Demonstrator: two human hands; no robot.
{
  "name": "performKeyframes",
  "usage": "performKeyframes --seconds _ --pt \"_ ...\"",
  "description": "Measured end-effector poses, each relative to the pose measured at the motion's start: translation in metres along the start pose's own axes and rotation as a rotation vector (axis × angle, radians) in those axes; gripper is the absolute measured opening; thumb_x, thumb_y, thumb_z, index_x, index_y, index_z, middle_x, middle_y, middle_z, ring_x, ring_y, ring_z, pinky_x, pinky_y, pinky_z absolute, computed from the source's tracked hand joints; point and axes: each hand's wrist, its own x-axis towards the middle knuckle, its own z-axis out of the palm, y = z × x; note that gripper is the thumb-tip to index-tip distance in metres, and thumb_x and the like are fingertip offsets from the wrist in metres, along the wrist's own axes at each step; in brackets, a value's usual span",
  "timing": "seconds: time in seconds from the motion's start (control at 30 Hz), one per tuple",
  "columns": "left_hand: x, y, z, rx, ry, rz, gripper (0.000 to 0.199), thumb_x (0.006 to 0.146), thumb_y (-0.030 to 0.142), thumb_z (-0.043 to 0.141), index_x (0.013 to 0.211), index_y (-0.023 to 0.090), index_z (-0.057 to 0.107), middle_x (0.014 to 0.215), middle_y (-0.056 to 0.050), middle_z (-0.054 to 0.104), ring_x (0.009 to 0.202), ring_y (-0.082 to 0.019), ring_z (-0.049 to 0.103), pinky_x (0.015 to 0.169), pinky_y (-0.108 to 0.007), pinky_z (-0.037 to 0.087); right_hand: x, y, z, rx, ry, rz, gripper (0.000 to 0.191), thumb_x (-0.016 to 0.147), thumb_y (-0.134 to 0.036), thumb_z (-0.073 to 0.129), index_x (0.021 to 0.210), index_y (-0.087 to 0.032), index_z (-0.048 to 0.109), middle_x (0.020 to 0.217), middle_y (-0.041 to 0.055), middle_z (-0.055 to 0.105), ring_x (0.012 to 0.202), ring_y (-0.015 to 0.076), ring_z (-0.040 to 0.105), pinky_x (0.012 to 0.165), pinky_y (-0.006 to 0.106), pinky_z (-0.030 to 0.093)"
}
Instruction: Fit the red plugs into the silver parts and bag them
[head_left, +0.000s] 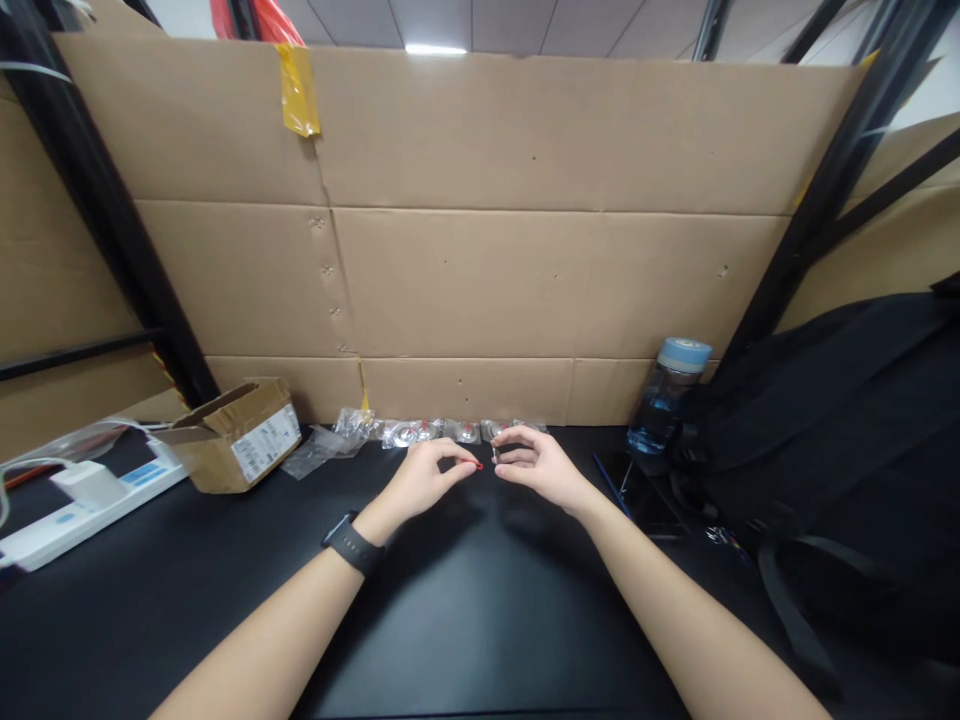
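Note:
Above the black table, my left hand (429, 476) pinches a small red piece (478, 465) between thumb and fingertips; its exact kind is too small to make out. A dark watch (352, 542) is on that wrist. Facing it across a narrow gap, my right hand (541, 466) holds a small, thin metallic piece (495, 454) upright between thumb and index finger, with the other fingers curled loosely. Just behind both hands lies a row of clear plastic packets (411, 432) with shiny round metal items and red bits inside.
An open cardboard box (238, 440) and a white power strip (97, 512) sit on the left, near crumpled clear plastic bags (330, 446). On the right stand a blue-capped water bottle (667, 398) and a black backpack (840, 440), beside a dark phone-like slab (641, 490). A cardboard wall (480, 280) closes the back.

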Motion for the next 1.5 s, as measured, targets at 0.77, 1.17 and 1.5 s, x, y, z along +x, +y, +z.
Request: performKeyframes --seconds 0.77,1.17,1.5 --pt "-0.013 0.029 0.027 0.45 0.305 0.114 0.015 0.098 0.027 0.053 0.1 0.026 0.068 0.111 -0.007 0.061 0.111 -0.026 0.051 0.094 -0.042 0.035 -0.004 -0.002 0.02 0.259 -0.02 -0.021 0.057 0.065 -0.023 0.09 0.114 -0.027 0.063 0.126 0.0055 0.059 0.105 0.0202 0.067 0.097 0.04 0.056" --pt "-0.013 0.024 0.03 0.471 0.279 0.119 0.014 0.098 0.025 0.053 0.102 0.026 0.066 0.111 -0.006 0.061 0.109 -0.025 0.051 0.092 -0.042 0.035 -0.002 0.009 0.024 0.17 0.042 -0.036 0.055 0.063 -0.027 0.091 0.111 -0.026 0.063 0.123 0.0058 0.062 0.104 0.0213 0.068 0.101 0.043 0.054" --pt "-0.012 0.019 0.034 0.434 0.285 0.107 0.015 0.097 0.024 0.053 0.102 0.026 0.067 0.109 -0.006 0.062 0.108 -0.025 0.051 0.089 -0.041 0.036 -0.001 0.015 0.025 0.078 0.086 -0.054 0.052 0.066 -0.03 0.089 0.11 -0.025 0.063 0.12 0.0062 0.064 0.104 0.0223 0.07 0.099 0.042 0.055"
